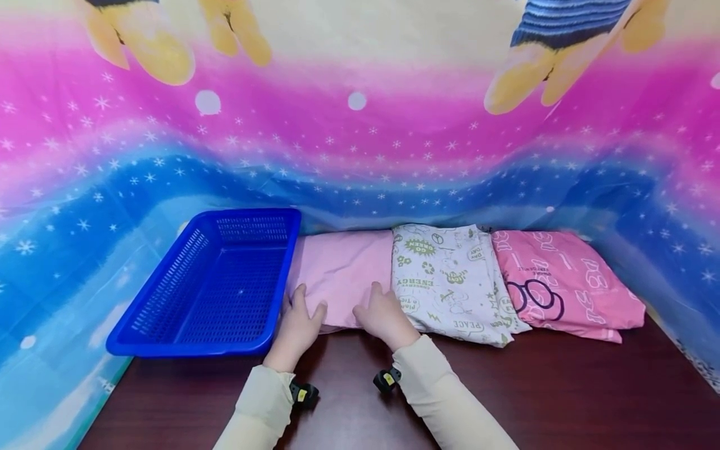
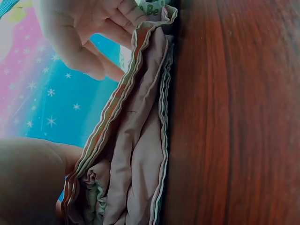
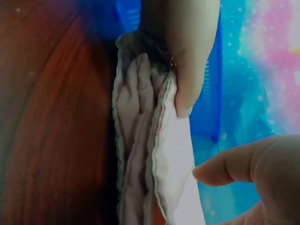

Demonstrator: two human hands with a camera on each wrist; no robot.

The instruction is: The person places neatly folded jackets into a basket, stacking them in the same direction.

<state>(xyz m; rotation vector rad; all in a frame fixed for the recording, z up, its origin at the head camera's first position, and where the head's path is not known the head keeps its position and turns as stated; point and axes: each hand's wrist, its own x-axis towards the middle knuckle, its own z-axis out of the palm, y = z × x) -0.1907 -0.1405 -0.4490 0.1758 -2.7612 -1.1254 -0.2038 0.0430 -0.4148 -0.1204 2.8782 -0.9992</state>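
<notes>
A folded pink garment (image 1: pixel 343 269) lies on the table beside the basket. My left hand (image 1: pixel 295 328) is at its front left corner, fingers spread and thumb resting over the top face. At the front right corner my right hand (image 1: pixel 385 319) touches the pink fabric with extended fingers. From the left wrist view, the garment's front edge (image 2: pixel 136 140) shows stacked layers and wavy seams. The right wrist view has my left thumb (image 3: pixel 185 93) lying on the garment, its other fingers hidden behind it, and my right fingertip (image 3: pixel 201 173) at the top surface.
A blue perforated basket (image 1: pixel 264 347) stands to the left. Right of the pink garment lie a folded white garment with green print (image 1: pixel 444 287) and a folded pink printed garment (image 1: pixel 568 281). A patterned curtain (image 1: pixel 360 144) backs the dark wooden table (image 1: pixel 349 406).
</notes>
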